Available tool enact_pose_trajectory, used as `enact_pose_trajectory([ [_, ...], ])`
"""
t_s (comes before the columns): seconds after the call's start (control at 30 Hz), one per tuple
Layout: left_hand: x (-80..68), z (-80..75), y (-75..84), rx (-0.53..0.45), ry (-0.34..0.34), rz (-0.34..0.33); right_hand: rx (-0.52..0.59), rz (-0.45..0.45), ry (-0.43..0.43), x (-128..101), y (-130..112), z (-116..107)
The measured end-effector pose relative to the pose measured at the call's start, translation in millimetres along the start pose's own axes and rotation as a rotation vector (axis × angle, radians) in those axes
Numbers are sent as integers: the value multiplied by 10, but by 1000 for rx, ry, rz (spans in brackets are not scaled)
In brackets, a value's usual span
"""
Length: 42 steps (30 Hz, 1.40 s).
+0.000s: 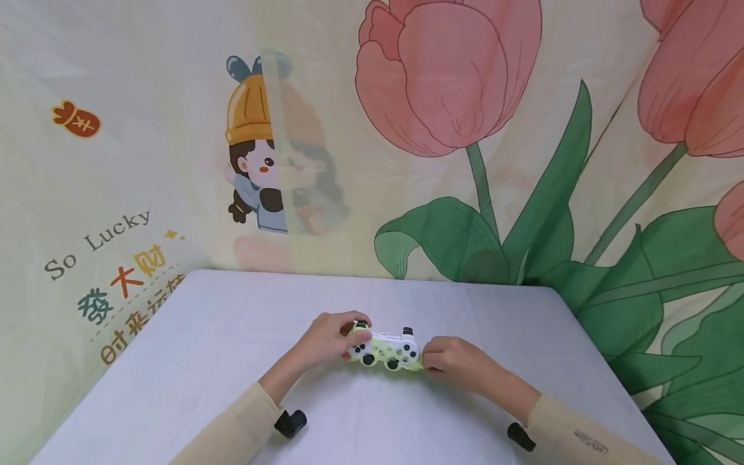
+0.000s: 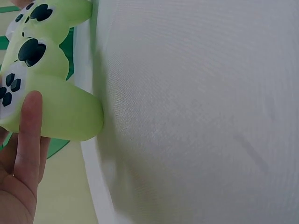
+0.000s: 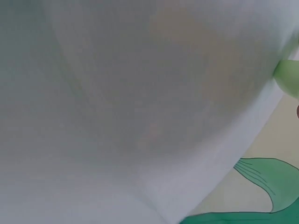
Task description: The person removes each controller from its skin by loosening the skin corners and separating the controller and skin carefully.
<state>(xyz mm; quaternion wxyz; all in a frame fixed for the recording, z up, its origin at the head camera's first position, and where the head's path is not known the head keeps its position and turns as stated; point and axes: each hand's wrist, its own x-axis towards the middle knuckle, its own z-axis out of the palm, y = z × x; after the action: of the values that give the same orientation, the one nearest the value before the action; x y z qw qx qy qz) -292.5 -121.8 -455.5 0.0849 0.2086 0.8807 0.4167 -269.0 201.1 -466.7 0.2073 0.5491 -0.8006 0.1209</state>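
Pale green plastic sits between my 2 hands — a game controller (image 1: 388,349) with a white face and black buttons and sticks, held at the middle of the worktop (image 1: 192,361), a little nearer to me than to the far edge. My left hand (image 1: 331,338) grips the controller's left end, fingers curled over the top and the thumb lying across its front. From the left wrist view I see the same controller (image 2: 51,93) close up, its green grip horn touching the worktop's (image 2: 196,112) pale cloth, and 1 straight finger (image 2: 29,135) pressed along the side of that horn. My right hand (image 1: 452,363) holds the right end, fingers curled round the grip so that most of that end is hidden under them. In the right wrist view only a sliver of the green controller (image 3: 288,74) shows at the frame's edge above the blurred worktop (image 3: 131,112); the hand itself is out of that picture.

Both sleeves are beige, and a small black camera mount sits at each wrist — 1 (image 1: 290,423) on the left, 1 (image 1: 520,436) on the right. Behind the worktop hangs a printed backdrop (image 1: 453,129) with big pink tulips, green leaves and a cartoon girl in a yellow hat.
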Motion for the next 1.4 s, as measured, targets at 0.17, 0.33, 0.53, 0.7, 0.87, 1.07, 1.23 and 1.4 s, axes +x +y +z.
enact_pose_trajectory([
  [0.17,-13,14,8,2,3,1,78,168,98,-101,-69,-9],
  [0.33,-22,27,12,14,17,7,261,413,109,-116,-131,-27],
  [0.53,-24,40,-9,21,22,13,390,641,164,-26,-227,-35],
  [0.7,-25,40,-8,16,28,10,477,789,135,139,-332,-33],
  [0.87,-34,38,0,26,29,4,587,981,94,336,-443,26],
  [1.07,-32,55,13,47,34,2,652,1090,78,479,-530,110],
  [1.23,-28,66,21,54,40,-8,632,1112,112,530,-563,187],
  [1.4,-28,64,14,55,45,-18,591,1101,163,539,-549,277],
])
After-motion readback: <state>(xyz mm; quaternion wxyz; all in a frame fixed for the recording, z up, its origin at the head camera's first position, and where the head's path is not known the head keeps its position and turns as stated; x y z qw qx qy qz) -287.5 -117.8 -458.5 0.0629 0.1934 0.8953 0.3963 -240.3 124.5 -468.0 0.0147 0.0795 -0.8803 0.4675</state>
